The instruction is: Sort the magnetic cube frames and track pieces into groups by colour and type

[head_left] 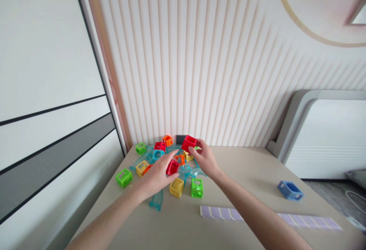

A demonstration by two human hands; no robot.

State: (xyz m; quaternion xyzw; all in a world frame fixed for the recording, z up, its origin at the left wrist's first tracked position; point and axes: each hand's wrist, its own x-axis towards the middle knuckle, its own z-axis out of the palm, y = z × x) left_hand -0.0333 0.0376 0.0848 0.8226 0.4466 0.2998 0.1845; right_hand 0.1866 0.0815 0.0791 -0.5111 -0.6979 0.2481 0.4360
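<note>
A red cube-shaped frame block [189, 143] is raised over the back of the pile, with the thumb and fingers of my right hand [206, 159] closed on its right side. My left hand [159, 173] is low over the pile, fingers and thumb spread around a second red block [172, 167]. The thumb is close to that block's lower edge; whether it touches cannot be made out. Around my hands lie an orange block [180, 160], yellow blocks [176, 187], green blocks [197, 188], a light blue block [158, 155] and clear teal track pieces [156, 201].
The beige table [243, 177] meets a ribbed white wall [183, 59]. At the right stands a blue rectangular frame [290, 190]. A pale purple segmented strip [310, 221] runs along the front, partly under my right forearm. A white cabinet [51, 51] borders the left side.
</note>
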